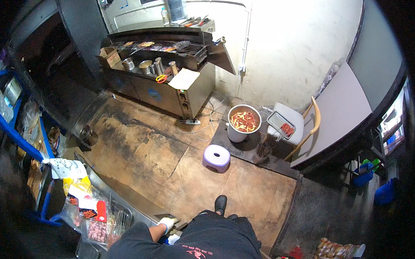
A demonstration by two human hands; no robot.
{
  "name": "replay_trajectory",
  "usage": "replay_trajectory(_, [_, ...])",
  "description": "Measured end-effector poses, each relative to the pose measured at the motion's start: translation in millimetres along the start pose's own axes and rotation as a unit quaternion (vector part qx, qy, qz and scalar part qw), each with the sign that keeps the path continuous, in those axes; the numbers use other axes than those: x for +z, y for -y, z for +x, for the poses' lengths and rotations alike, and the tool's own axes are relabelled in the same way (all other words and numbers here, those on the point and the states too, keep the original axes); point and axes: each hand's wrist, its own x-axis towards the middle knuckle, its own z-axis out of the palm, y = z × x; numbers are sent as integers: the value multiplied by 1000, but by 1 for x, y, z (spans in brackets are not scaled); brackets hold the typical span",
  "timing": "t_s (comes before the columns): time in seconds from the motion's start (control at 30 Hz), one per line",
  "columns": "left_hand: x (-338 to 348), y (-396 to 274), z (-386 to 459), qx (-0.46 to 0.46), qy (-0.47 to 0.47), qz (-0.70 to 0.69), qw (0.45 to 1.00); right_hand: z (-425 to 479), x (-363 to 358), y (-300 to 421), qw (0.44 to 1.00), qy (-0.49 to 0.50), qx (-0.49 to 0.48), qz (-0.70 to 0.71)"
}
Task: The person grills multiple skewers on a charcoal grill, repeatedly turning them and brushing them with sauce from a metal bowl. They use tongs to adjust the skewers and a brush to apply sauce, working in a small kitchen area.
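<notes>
My left hand (168, 224), in a white work glove, is low in the view beside my hip. It rests at the front edge of a metal counter (141, 210), by an open drawer or door edge; what its fingers do is unclear. Just behind it on the counter lie a clear bag of diced pink meat (97, 231), a printed package picturing skewers (88, 209) and a metal tray with skewers (123, 214). I do not see my right hand; the bottom edge cuts off that side.
A lit grill (160, 45) with food stands by the wall, with scissors (161, 78) at its front. A purple stool (216, 159) is ahead on the floor. Behind it are a large pot of red food (244, 123), cables (193, 122) and a chair (301, 126) bearing a meat tray (281, 124).
</notes>
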Motion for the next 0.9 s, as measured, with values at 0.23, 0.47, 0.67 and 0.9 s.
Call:
replay_trajectory(0.23, [14, -25, -48, 23, -44, 40, 998, 3, -2, -6, 1000, 0, 7, 11])
replay_trajectory(0.47, [-1, -7, -16, 6, -12, -13, 1000, 3, -7, -6, 1000, 2, 4, 11])
replay_trajectory(0.67, [37, -59, -115, -6, -51, 23, 998, 1, -11, -4, 1000, 10, 2, 27])
replay_trajectory(0.9, [27, -48, -95, -9, -57, 20, 998, 2, -9, -3, 1000, 4, 2, 17])
